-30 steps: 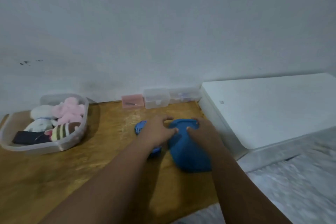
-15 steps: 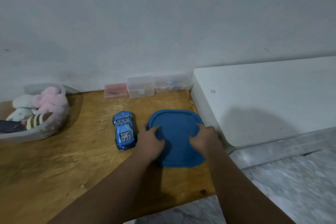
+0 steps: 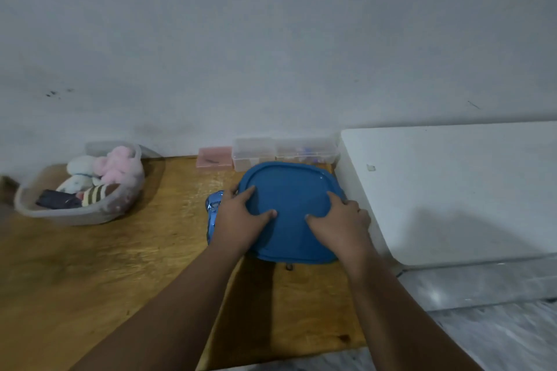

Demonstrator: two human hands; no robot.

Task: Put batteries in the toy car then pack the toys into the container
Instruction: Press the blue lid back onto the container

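A blue square lid (image 3: 291, 190) with rounded corners is at the middle right of the wooden table (image 3: 120, 265). My left hand (image 3: 239, 221) grips its left edge and my right hand (image 3: 342, 224) its right edge, thumbs on top. Its near edge looks raised off the wood, with a shadow below. The shiny blue toy car (image 3: 212, 211) lies just left of the lid, mostly hidden behind my left hand. At the far left stands the clear plastic container (image 3: 72, 215), holding a pink plush (image 3: 117, 164), white plush toys (image 3: 80, 166), a striped toy and a dark object.
A pink box (image 3: 214, 156) and two clear small boxes (image 3: 283, 150) line the wall behind the lid. A white slab (image 3: 452, 190) borders the table's right side, close to my right hand. Grey marbled floor lies at the lower right.
Both hands have taken a firmer hold of the lid's sides and it has come up toward me. My left hand now covers most of the toy car.
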